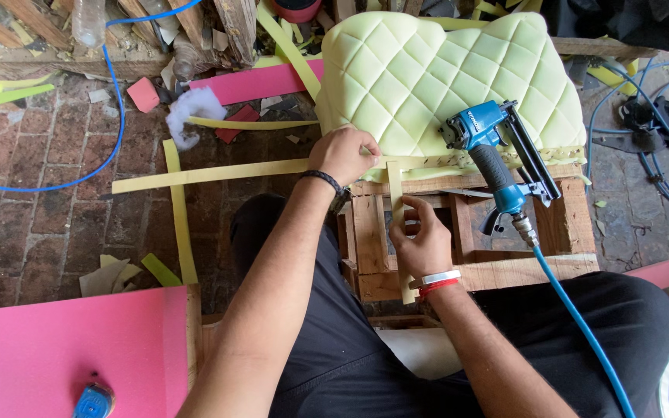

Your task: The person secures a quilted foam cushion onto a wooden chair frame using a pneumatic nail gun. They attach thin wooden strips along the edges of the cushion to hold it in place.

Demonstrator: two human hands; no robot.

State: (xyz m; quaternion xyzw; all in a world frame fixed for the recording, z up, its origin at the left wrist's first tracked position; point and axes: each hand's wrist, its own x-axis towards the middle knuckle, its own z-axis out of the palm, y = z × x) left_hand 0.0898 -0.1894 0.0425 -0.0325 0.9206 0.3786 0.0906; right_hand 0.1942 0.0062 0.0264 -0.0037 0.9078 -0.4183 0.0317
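Brick floor [56,224]; one stapler [497,159]; both hands' fingers apparently pinching one foam strip [397,203].

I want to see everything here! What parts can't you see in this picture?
All in the head view:
- Left hand: fingertips curl out of sight on the quilted foam cushion.
- Wooden frame: its top hides under that cushion.
- Staple gun: its blue hose runs off the bottom edge.
- Right hand: palm faces away.

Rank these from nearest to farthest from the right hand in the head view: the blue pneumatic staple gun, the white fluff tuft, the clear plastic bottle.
From the right hand:
1. Blue pneumatic staple gun, resting just right on the wooden frame.
2. White fluff tuft, on the brick floor, upper left.
3. Clear plastic bottle, top-left corner.
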